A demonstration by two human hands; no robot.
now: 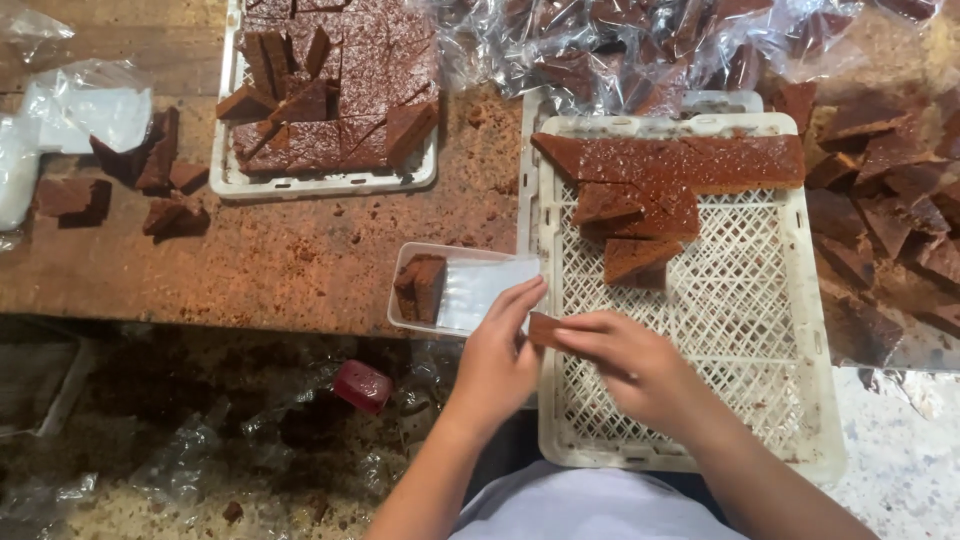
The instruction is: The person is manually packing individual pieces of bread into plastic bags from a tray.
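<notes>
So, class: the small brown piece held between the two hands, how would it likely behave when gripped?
The brown piece probably crumbles easily: crumbs litter the wooden table. It looks stiff, since the cut slabs in the white crate keep sharp edges. Flat-sided, it is unlikely to roll.

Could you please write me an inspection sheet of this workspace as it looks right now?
Surface: wooden table, stained and crumb-covered.
Job's things: brown slice between both hands; small clear tray holding one brown block; white lattice crate with cut slabs.
Clutter: loose chunks, plastic bags, second tray of cake, red piece on floor.
Grip: left hand and right hand both pinch the slice.
Cables: nothing seen.
Surroundings: littered floor.
</notes>
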